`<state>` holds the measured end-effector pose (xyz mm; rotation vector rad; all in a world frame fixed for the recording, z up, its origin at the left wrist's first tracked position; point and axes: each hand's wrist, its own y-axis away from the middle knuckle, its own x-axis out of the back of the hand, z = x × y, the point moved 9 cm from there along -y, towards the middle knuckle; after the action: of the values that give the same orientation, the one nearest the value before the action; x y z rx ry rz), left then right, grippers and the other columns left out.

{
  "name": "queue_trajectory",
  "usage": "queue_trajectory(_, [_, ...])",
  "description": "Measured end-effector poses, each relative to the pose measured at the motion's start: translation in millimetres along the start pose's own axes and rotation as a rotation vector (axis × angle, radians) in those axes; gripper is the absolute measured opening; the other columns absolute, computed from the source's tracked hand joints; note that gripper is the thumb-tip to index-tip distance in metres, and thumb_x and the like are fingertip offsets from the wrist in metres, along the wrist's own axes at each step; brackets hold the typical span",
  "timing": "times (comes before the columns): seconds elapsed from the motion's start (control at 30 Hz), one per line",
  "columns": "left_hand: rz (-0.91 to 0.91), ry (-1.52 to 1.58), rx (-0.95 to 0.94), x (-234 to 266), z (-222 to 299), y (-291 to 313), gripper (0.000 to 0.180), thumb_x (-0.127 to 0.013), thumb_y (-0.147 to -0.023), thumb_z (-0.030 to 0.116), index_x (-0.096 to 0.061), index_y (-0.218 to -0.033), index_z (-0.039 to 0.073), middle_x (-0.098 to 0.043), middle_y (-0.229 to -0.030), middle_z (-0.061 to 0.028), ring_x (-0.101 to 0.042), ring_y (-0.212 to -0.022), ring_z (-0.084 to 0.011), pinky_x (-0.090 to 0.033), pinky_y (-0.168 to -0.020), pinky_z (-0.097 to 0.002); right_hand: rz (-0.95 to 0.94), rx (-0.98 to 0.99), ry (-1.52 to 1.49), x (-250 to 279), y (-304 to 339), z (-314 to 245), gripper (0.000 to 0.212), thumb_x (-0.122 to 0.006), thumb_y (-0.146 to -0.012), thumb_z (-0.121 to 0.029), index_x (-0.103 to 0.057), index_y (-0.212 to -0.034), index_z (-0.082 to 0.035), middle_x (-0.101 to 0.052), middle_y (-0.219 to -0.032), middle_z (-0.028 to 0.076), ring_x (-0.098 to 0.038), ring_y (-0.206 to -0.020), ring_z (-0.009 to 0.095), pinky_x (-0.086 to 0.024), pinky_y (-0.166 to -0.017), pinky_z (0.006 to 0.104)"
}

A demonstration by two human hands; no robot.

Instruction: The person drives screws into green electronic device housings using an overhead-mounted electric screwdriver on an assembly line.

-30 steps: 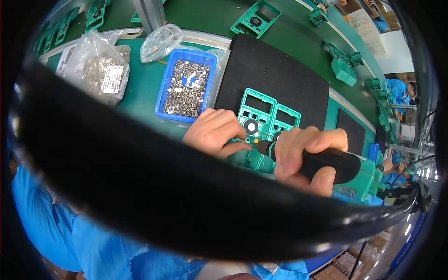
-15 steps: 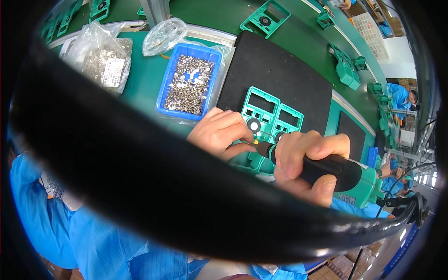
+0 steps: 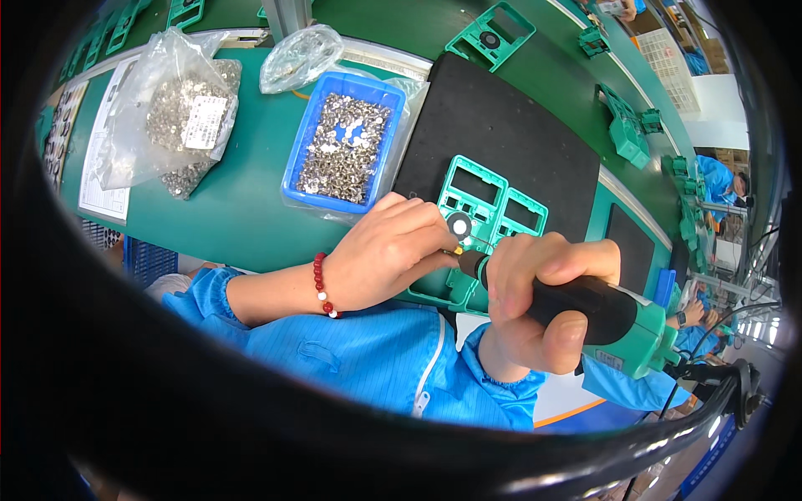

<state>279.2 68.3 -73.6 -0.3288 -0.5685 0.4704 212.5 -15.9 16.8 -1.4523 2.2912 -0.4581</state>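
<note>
My right hand [image 3: 535, 280] is wrapped around a green and black electric screwdriver [image 3: 614, 321], its tip pointing left and down toward a green plastic housing [image 3: 474, 185]. Beside that tip, the thumb and fingers of my left hand [image 3: 397, 246] are pinched together. A small yellowish bit shows at my left fingertips, too small to name. The housing lies opened out in two joined halves on a black mat [image 3: 510, 117]. Set into it is a round black part with a pale centre [image 3: 459, 225]. My hands and the screwdriver hide its lower portion.
Left of the mat stands a blue tray [image 3: 322, 201] of small metal screws. Farther left lie a clear bag of metal parts [image 3: 180, 117] and a crumpled plastic bag [image 3: 301, 58]. More green housings [image 3: 491, 37] sit on the green belt beyond. Co-workers [image 3: 714, 179] are at right.
The dark band across the view has dropped lower, baring my left forearm, its red bead bracelet and my blue jacket. Both hands stay at nearly the same spot on the housing.
</note>
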Motion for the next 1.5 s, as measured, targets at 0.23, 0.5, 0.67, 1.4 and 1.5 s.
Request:
queue_trajectory(0.23, [0.074, -0.157, -0.002, 13, -1, -2, 0.036, -0.081, -0.073, 0.025, -0.063, -0.098, 0.007, -0.059, -0.094, -0.0065, -0.059, -0.088, -0.0254, -0.044, -0.075, -0.0362, 0.124, 0.08, 0.121, 14, -1, 20, 0.044, -0.063, -0.094, -0.039, -0.047, -0.112, -0.002, -0.051, -0.063, 0.007, -0.045, -0.051, 0.015, -0.038, -0.049, 0.0298])
queue_trajectory(0.5, [-0.056, -0.4, -0.223, -15, 6, 29, 0.039, -0.072, -0.081, 0.042, -0.068, -0.092, 0.005, -0.064, -0.119, -0.0091, -0.058, -0.111, -0.0227, -0.044, -0.092, -0.0364, 0.206, -0.034, 0.226, 19, -7, 47, 0.037, -0.062, -0.096, -0.036, -0.048, -0.102, -0.002, -0.048, -0.061, 0.006, -0.043, -0.048, 0.012, -0.037, -0.046, 0.028])
queue_trajectory(0.67, [-0.063, -0.432, -0.205, -16, 1, 33, 0.041, -0.073, -0.08, 0.043, -0.069, -0.098, 0.007, -0.065, -0.12, -0.0065, -0.06, -0.105, -0.0212, -0.046, -0.085, -0.0363, 0.12, -0.059, 0.176, 10, -14, 58, 0.034, -0.062, -0.096, -0.032, -0.048, -0.102, -0.001, -0.048, -0.061, 0.006, -0.042, -0.048, 0.012, -0.037, -0.046, 0.0277])
queue_trajectory(1.4, [-0.192, -0.489, -0.129, -22, -1, 33, 0.043, -0.069, -0.084, 0.041, -0.068, -0.101, 0.002, -0.059, -0.134, -0.0088, -0.052, -0.114, -0.0229, -0.042, -0.09, -0.0355, 0.147, -0.025, 0.322, 20, -4, 68, 0.029, -0.071, -0.083, 0.001, -0.053, -0.105, 0.001, -0.06, -0.076, 0.008, -0.058, -0.063, 0.012, -0.048, -0.058, 0.027])
queue_trajectory(1.5, [-0.194, -0.437, -0.117, -21, 5, 30, 0.039, -0.068, -0.085, 0.036, -0.066, -0.105, 0.002, -0.059, -0.133, -0.0097, -0.055, -0.112, -0.0237, -0.044, -0.089, -0.0363, 0.333, 0.111, 0.027, 27, -3, 31, 0.031, -0.068, -0.091, -0.02, -0.049, -0.107, -0.001, -0.056, -0.07, 0.008, -0.051, -0.054, 0.012, -0.042, -0.049, 0.0276])
